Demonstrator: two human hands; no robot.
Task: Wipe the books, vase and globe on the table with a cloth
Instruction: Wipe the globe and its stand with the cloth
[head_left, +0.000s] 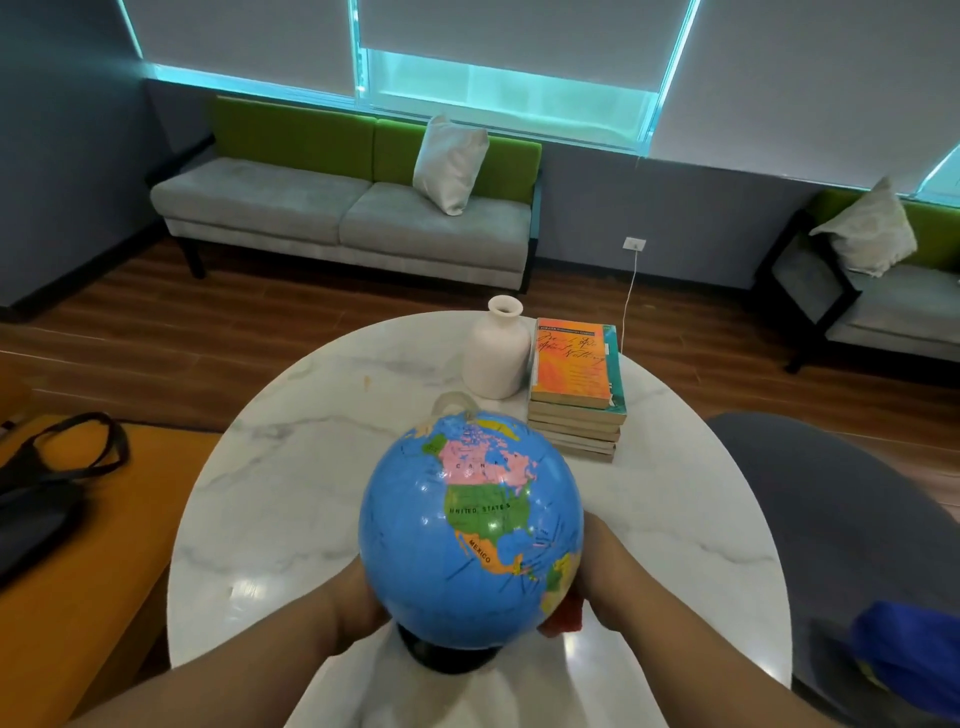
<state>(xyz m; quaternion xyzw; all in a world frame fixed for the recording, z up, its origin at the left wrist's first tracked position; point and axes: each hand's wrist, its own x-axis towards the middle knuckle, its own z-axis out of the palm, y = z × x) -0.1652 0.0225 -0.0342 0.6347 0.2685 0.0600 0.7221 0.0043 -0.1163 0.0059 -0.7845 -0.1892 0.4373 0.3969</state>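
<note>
The globe (470, 525), one only, sat over the round table's (270, 519) near edge between two hands. The left hand (358, 597) cupped its lower left, its grip impossible to tell with the fingers hidden, and the right hand (602, 566) held one red cloth (566, 616) against its lower right. Open marble lay on either side; at the far edge one vase (496, 356), interior unseen, stood just beside one stack of about six books (574, 384).
</note>
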